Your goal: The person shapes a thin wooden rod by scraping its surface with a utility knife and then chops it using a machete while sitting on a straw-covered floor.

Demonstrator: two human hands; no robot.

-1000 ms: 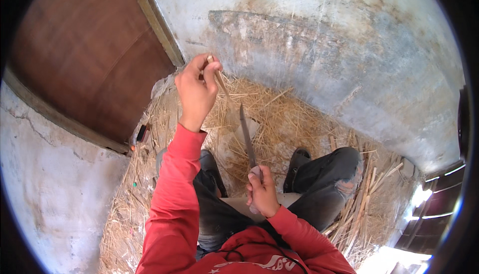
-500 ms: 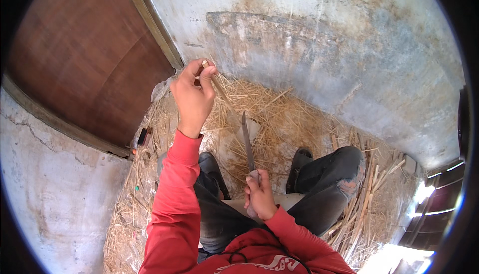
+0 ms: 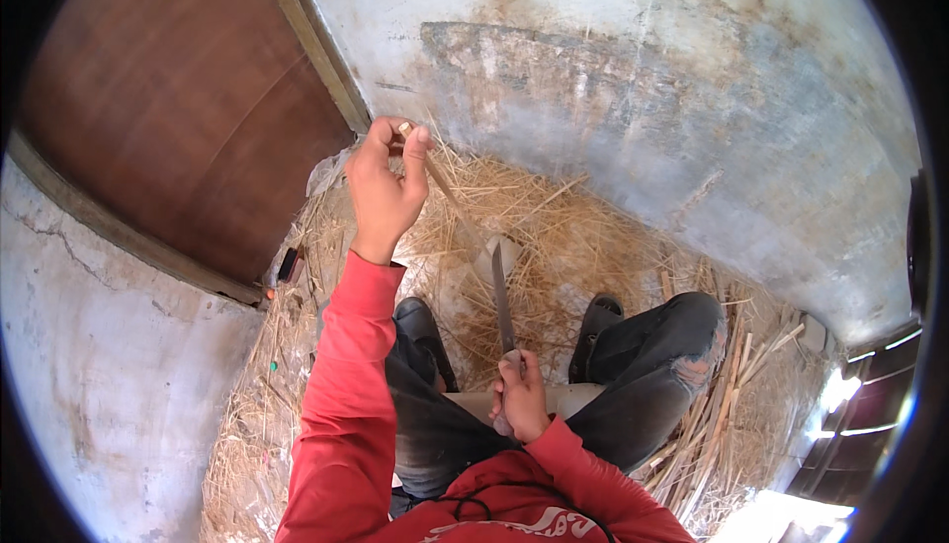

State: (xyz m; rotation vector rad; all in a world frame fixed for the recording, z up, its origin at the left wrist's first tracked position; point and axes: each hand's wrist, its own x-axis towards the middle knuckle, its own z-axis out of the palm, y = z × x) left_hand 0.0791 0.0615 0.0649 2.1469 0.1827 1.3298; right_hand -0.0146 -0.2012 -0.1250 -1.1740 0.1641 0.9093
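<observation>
Raised in front of me on the left, my left hand (image 3: 388,202) is closed around the upper end of a thin bamboo stick (image 3: 445,185). The stick slants down and away to the right, over the straw. Its lower end lies near a pale block (image 3: 510,252) on the floor. Close to my lap, my right hand (image 3: 524,400) grips the handle of a long knife (image 3: 503,306). The narrow blade points away from me, its tip in front of the pale block. Blade and stick look close together, but whether they touch I cannot tell.
Straw and shavings (image 3: 563,222) cover the floor between my shoes. Split sticks (image 3: 727,395) lie in a pile by my right knee. A stained wall (image 3: 633,108) stands ahead, with a brown door (image 3: 178,118) at the left. A small dark object (image 3: 291,264) sits beside the door.
My right hand and the knife have drawn back slightly toward my lap, and the blade tip is lower. My left hand keeps its hold on the stick, nearly in place.
</observation>
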